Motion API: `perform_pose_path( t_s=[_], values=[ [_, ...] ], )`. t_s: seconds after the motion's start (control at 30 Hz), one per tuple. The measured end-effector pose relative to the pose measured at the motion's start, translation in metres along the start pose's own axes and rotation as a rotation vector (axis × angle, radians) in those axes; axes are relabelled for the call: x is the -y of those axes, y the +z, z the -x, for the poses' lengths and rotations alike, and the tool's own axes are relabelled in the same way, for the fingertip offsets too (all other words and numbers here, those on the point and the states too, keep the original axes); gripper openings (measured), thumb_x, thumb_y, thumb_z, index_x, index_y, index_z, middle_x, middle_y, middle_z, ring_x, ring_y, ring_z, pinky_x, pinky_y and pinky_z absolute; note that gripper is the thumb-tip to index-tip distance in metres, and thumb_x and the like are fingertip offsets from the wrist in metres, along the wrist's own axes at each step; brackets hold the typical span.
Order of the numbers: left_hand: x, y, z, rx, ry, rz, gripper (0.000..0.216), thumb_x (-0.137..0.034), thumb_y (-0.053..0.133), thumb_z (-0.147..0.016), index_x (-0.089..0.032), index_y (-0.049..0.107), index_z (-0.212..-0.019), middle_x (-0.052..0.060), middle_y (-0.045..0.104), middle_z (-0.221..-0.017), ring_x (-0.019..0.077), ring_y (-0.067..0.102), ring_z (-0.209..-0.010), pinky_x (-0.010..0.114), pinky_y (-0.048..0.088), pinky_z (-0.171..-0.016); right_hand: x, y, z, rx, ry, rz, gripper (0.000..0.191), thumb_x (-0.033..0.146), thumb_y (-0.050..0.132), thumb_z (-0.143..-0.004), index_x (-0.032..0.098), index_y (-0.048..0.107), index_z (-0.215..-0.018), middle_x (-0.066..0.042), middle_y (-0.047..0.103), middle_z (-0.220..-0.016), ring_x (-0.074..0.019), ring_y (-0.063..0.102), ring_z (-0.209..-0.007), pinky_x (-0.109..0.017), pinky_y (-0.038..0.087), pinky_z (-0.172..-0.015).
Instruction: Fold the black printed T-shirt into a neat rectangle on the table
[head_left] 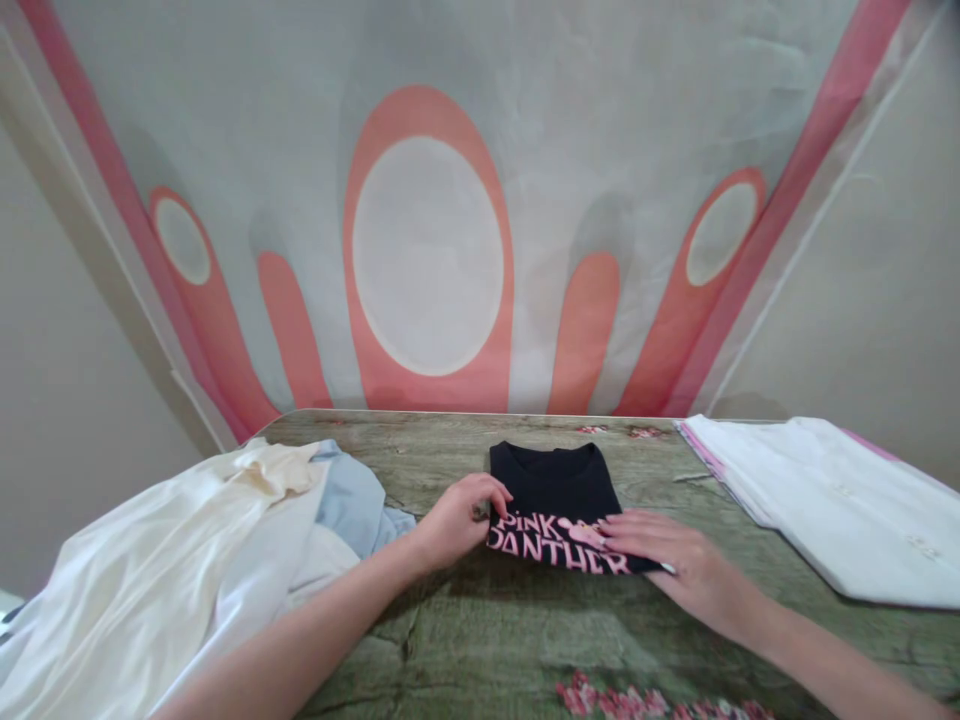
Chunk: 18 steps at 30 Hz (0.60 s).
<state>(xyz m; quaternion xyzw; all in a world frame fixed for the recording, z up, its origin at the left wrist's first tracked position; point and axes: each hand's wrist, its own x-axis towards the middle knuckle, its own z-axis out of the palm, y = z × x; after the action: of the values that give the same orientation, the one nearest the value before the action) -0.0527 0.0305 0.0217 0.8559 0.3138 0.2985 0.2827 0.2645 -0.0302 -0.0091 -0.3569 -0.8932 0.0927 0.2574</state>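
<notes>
Nearest, on this side of the folded black shirt (555, 478): pink flower print (600, 698) on a wood-patterned tabletop (457, 645). At the shirt's left edge, left hand (459, 515), thumb and forefinger curled with a gap between, touching the cloth; impossible to tell whether pinching. Over the shirt's right front, right hand (697, 568), fingers extended close together, resting on pink lettering (551, 548). Left of the shirt, heaped cream garments (169, 545); right of it, white folded clothes (847, 510). Beyond the shirt, gray backdrop (615, 110) with coral shapes.
</notes>
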Motion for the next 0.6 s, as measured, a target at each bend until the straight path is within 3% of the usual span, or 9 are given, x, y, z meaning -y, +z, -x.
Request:
perform_pose_path(
  t_s=[0.2, 0.4, 0.5, 0.6],
  values=[
    [-0.022, 0.006, 0.034, 0.181, 0.007, -0.176, 0.034, 0.003, 0.042, -0.063, -0.019, 0.057, -0.084, 0.003, 0.055, -0.109, 0.0151, 0.048, -0.106, 0.03, 0.034, -0.095, 0.025, 0.007, 0.03, 0.143, -0.021, 0.109, 0.056, 0.004, 0.045, -0.077, 0.029, 0.046, -0.127, -0.002, 0.047, -0.132, -0.0185, 0.041, -0.122, -0.038, 0.035, -0.103],
    [-0.042, 0.005, 0.035, 0.334, -0.019, -0.342, 0.035, -0.001, 0.039, -0.071, -0.02, 0.057, -0.094, 0.002, 0.058, -0.112, 0.0152, 0.049, -0.108, 0.031, 0.032, -0.098, 0.037, -0.002, 0.037, 0.183, 0.005, 0.058, 0.051, 0.006, 0.036, -0.083, 0.029, 0.047, -0.126, -0.002, 0.045, -0.133, -0.0171, 0.038, -0.124, -0.035, 0.035, -0.102],
    [-0.058, 0.017, 0.023, 0.349, -0.013, -0.392, 0.034, -0.015, 0.035, -0.086, -0.019, 0.05, -0.116, 0.006, 0.051, -0.125, 0.0163, 0.044, -0.117, 0.032, 0.03, -0.101, 0.021, -0.007, 0.028, 0.105, 0.126, 0.011, 0.05, 0.006, 0.035, -0.081, 0.03, 0.052, -0.121, 0.0, 0.047, -0.131, -0.0176, 0.041, -0.122, -0.038, 0.034, -0.103],
    [-0.07, 0.038, 0.007, 0.372, 0.064, -0.42, 0.044, -0.038, 0.029, -0.092, -0.02, 0.036, -0.132, 0.008, 0.035, -0.139, 0.0198, 0.03, -0.128, 0.038, 0.022, -0.105, -0.015, -0.006, 0.009, -0.079, 0.345, -0.029, 0.043, 0.01, 0.039, -0.079, 0.026, 0.057, -0.115, -0.003, 0.054, -0.124, -0.0195, 0.05, -0.113, -0.04, 0.038, -0.099]
  ],
)
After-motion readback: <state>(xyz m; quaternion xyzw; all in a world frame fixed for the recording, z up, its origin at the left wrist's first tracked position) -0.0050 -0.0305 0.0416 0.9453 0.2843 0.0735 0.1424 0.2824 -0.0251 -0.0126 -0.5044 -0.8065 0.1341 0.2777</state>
